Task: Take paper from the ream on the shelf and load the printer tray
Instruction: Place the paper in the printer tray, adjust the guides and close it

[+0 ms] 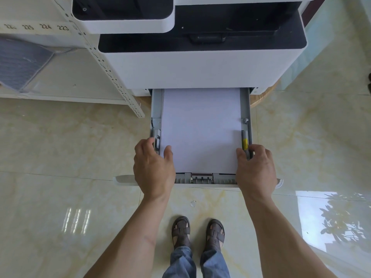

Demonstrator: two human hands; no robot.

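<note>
A white stack of paper (200,129) is seen lying flat in the pulled-out printer tray (246,109), its far end reaching under the printer body (192,69) and its near edge stopping just short of the tray's front rail. The stack is flanked by both hands at its near corners.

The left hand (153,165) is placed over the tray's left wall, the thumb laid on the paper's left margin and the fingers curled over the outer side of the left guide; the hand is partly closed around that wall. The right hand (256,167) is set likewise on the right wall, the thumb touching the paper's right edge and the fingers bent over the grey side guide, just below its yellow marking (244,143). Neither hand is lifting any sheet.

A perforated shelf upright (112,77) is seen to the left of the printer. Sandalled feet (197,233) are visible on the glossy tiled floor (60,157) beneath the tray.
</note>
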